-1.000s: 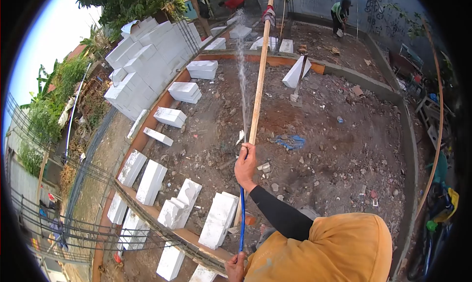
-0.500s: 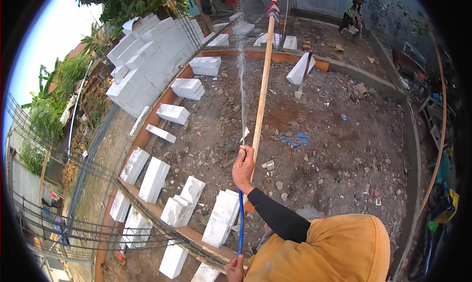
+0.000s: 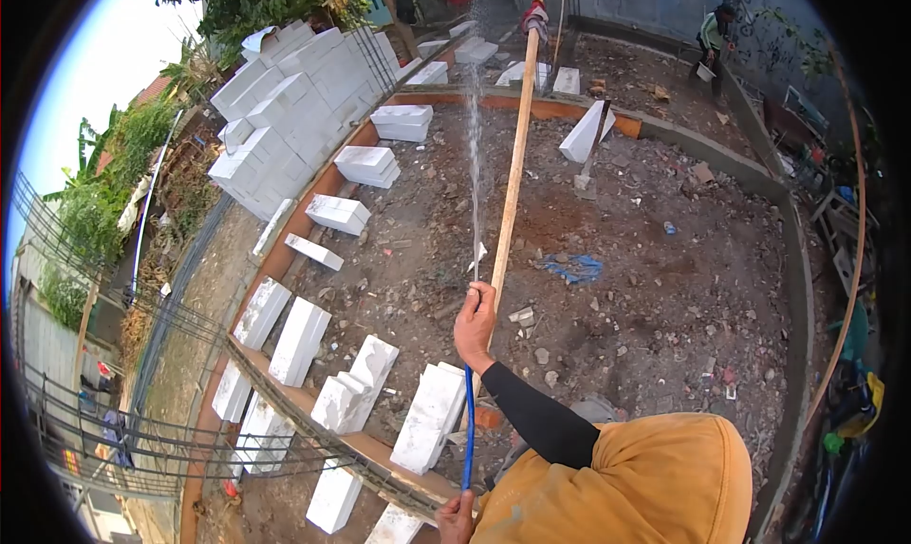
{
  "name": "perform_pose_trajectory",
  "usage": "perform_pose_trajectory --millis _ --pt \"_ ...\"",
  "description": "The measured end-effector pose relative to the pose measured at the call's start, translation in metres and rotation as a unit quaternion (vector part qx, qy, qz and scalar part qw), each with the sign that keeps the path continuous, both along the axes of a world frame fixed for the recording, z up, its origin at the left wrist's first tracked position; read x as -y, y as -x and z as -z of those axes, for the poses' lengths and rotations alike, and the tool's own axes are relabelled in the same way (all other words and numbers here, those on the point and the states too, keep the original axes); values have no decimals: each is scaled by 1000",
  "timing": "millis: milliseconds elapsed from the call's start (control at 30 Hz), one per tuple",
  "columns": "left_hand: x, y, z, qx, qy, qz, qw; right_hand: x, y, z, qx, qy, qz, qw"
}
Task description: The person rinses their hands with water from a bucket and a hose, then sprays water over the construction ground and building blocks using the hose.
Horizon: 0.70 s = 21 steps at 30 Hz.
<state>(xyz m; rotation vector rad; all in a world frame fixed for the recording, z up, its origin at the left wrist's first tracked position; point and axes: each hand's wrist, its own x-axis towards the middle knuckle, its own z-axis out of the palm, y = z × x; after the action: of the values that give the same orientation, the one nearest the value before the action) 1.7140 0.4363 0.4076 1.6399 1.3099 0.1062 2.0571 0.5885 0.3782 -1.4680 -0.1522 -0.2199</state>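
Rubble-strewn ground; right hand closed around blue hose near spraying end, left hand gripping further back.

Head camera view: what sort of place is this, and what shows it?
Most likely a building site: stacked white blocks, bundled steel bars and rubble-strewn ground.

Distant co-worker now farther right, nearer the low wall, seemingly more upright.

Hands: two; held hose: one; blue scrap: one; tied cloth: one. White blocks: many, overlapping; exact count not resolvable.
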Motion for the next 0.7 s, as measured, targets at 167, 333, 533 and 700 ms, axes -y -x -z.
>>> perform_pose_trajectory --millis 167,333,533,700 --pt "7 -11 -16 84 0 -20 996 2 -1 -4 -22 -6 -12 1000" --pt "-1 6 5 56 50 -42 996 -1 -2 1 -14 1 -7 1000" --pt "11 12 14 129 -158 38 978 -1 0 8 -32 36 -28 998" --pt "7 11 19 67 -14 -59 996 -2 3 12 -24 16 -23 999"
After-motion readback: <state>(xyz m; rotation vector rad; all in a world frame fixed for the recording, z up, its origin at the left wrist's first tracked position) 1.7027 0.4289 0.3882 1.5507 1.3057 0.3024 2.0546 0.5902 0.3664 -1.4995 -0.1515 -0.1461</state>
